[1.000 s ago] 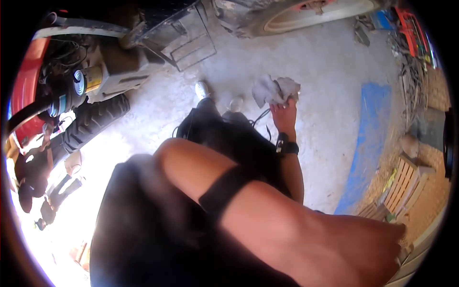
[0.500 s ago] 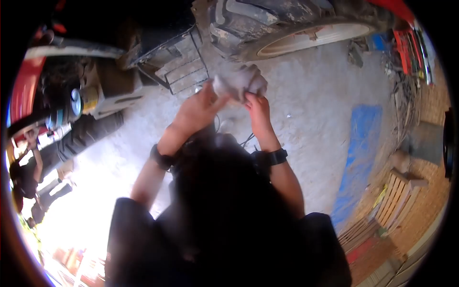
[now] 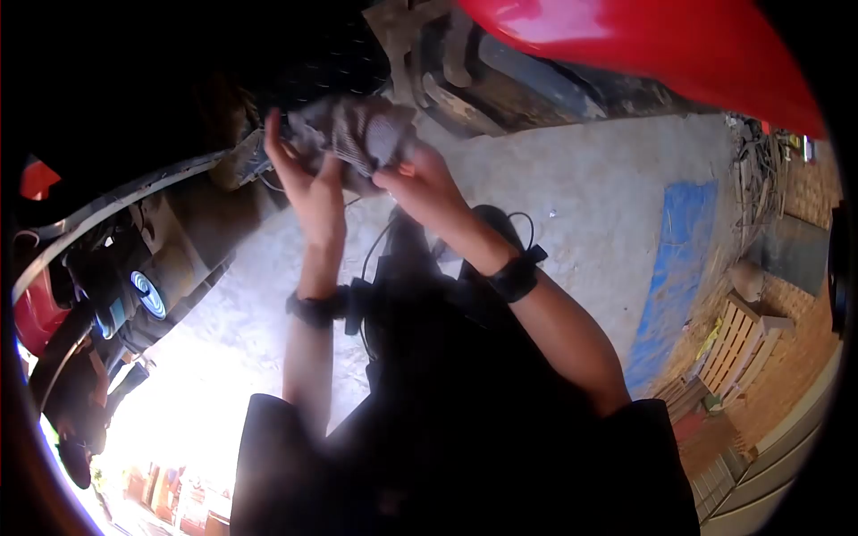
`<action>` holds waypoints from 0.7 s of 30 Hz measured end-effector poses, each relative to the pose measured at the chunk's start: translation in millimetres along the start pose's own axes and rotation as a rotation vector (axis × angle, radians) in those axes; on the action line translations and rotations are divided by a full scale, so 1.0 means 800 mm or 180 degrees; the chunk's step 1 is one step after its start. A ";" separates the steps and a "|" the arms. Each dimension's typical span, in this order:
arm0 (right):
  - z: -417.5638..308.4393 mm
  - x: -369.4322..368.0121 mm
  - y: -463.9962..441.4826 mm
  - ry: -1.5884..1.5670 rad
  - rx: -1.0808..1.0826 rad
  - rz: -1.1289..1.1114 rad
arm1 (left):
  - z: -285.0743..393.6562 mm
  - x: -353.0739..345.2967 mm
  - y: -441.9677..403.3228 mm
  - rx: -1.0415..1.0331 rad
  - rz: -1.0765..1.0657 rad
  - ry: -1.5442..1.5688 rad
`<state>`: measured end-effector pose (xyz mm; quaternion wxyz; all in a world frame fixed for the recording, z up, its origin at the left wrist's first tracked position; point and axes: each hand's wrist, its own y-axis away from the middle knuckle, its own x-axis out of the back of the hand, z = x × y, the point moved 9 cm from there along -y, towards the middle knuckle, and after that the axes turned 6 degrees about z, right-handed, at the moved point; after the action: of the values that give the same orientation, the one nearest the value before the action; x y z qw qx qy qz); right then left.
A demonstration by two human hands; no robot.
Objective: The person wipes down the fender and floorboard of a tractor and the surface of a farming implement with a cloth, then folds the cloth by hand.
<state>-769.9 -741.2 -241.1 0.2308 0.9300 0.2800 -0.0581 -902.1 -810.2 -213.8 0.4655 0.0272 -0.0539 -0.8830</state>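
A crumpled grey rag [image 3: 362,134] with a ribbed or patterned weave is bunched up in front of me, between my two hands. The fingers of my right hand [image 3: 429,188] pinch its lower right edge. At its left end is my left hand [image 3: 315,196], thumb against the cloth and a finger stretched up along the side. Its other fingers are partly hidden by the rag. Both wrists wear dark bands.
A red curved body panel [image 3: 643,45] overhangs a large treaded tyre [image 3: 527,80] at the top right. Dark machinery stands on the left. A blue strip [image 3: 675,259] runs along the concrete floor [image 3: 581,205]. A wooden slatted piece [image 3: 737,348] lies lower right.
The rag and both hands have moved left and slightly up. My left hand's fingers have spread around the rag's side. The view has shifted, bringing the red panel over the tyre.
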 end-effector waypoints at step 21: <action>0.026 -0.130 -0.207 0.2714 0.1561 -0.0102 | -0.065 0.032 -0.157 -0.0657 0.0745 -0.2097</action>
<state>-947.1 -680.3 -300.6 -0.1311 0.8935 0.3419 0.2600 -1014.5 -764.8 -280.5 0.5214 -0.3121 -0.1143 -0.7859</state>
